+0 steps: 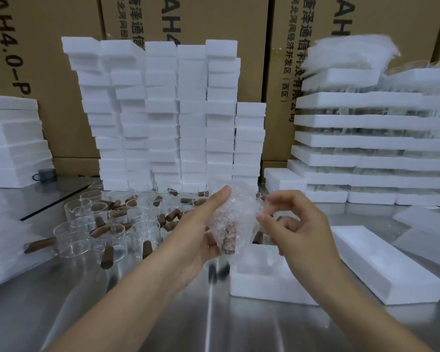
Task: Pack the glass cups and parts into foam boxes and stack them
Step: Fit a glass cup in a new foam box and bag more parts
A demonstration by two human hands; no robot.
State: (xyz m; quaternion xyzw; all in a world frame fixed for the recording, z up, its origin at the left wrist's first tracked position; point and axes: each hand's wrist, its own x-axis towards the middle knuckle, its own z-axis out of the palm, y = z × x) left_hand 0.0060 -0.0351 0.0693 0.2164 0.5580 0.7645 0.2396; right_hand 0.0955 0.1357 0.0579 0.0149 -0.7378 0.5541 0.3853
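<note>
The left hand [201, 240] grips the bubble-wrapped brown part [229, 232] above the foam box [259, 283]; the right hand [297, 224] pinches its wrap's edge.

Two hands [193, 237], one open foam box [259, 283], six foam-box columns [191, 118] (glass cups [107, 240] too crowded to count).

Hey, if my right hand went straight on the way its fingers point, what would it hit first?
Most likely the bubble wrap bundle that the left hand holds. The right hand points its fingertips left at the bundle's edge and may already touch it.
</note>
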